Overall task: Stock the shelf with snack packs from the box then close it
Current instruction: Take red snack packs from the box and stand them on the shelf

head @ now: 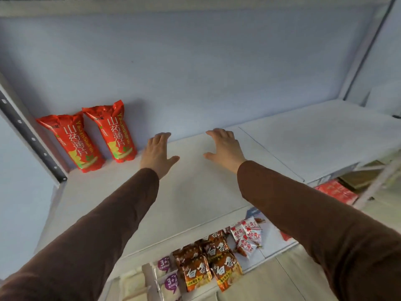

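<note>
- White shelf board [195,192] runs across the view, pale wall behind it, a grey perforated upright [28,135] at its left end.
- Two red snack packs [95,137] stand upright at the back left of the shelf, side by side and touching, leaning against the wall. Yellow and white lettering runs down each.
- Left hand [157,153] reaches out over the shelf, palm down, fingers straight and together, thumb spread to the right. It holds nothing. It sits just to the right of the nearer red pack; contact between them cannot be told.
- Right hand [224,148] reaches out likewise, palm down, fingers loosely extended, thumb spread to the left, holding nothing.
- Both hands are apart from each other with bare shelf between them; whether they touch the board cannot be told.
- Brown sleeves [303,213] cover both forearms.
- Lower shelf [271,253], seen below the front edge: brown noodle packs [208,266], white-and-red small packets [247,235], white packs with purple labels [167,274].
- Red carton [336,191] lies on the level below at right.
- No box identifiable in view.
</note>
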`<state>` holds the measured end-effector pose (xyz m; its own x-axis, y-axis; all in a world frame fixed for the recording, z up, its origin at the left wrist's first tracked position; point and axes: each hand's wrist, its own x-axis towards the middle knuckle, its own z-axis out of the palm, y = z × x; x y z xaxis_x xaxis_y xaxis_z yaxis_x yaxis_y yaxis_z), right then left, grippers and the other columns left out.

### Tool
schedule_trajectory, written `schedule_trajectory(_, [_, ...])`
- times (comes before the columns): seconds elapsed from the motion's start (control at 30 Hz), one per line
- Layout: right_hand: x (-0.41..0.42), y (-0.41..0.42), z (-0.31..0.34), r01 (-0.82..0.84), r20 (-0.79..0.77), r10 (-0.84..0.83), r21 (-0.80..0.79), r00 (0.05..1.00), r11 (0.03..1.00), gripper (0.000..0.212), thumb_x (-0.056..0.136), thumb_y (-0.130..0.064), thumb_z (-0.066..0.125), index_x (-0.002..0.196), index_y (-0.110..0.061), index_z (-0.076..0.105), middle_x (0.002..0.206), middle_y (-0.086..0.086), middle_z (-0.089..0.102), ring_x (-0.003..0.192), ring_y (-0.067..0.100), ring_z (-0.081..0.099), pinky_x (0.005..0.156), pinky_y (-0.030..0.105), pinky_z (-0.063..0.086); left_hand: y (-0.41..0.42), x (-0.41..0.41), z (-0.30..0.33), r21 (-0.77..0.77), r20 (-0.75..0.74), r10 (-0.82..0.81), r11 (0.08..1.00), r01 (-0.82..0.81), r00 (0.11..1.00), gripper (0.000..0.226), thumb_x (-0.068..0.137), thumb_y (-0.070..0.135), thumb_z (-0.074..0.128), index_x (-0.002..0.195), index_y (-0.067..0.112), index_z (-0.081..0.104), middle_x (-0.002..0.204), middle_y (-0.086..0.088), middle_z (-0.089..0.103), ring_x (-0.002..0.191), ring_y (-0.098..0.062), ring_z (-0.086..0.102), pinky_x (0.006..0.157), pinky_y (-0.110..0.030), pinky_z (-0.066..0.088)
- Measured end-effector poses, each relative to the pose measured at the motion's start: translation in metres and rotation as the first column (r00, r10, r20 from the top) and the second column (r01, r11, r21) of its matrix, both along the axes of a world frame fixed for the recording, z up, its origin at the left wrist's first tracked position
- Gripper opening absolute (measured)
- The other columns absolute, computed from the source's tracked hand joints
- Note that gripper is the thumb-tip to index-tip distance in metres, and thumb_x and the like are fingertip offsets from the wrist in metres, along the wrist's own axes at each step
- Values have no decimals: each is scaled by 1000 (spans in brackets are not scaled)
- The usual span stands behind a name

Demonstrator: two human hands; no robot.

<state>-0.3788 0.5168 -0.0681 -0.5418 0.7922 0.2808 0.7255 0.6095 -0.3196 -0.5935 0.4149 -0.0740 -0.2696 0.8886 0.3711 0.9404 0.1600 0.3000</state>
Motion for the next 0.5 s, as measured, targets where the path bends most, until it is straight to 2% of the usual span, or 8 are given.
schedule_trajectory(0.2, [131,5,-11,199,-27,-200,-9,980,980,71,90,-41,67,151,-24,36,155,2,35,141,28,28,108,46,38,52,120,0,-47,-66,-221,975,218,973,77,87,37,73,150,16,36,150,-6,41,135,-29,40,109,-43,38])
schedule_trajectory(0.33, [232,-2,-26,308,-38,-307,15,951,951,65,91,-39,66,148,-22,40,151,4,39,138,30,33,105,46,39,78,221,-5,-81,-68,-360,932,354,931,74,88,37,72,150,16,36,151,-7,40,136,-31,39,110,-45,37])
schedule_trajectory(0.5, [366,-12,-49,396,-12,-395,17,918,918,63,90,-41,65,145,-21,44,149,7,44,135,33,39,111,46,37,96,358,-12,-91,-67,-502,864,496,862,73,86,37,72,148,15,39,152,-9,41,137,-32,39,111,-48,36])
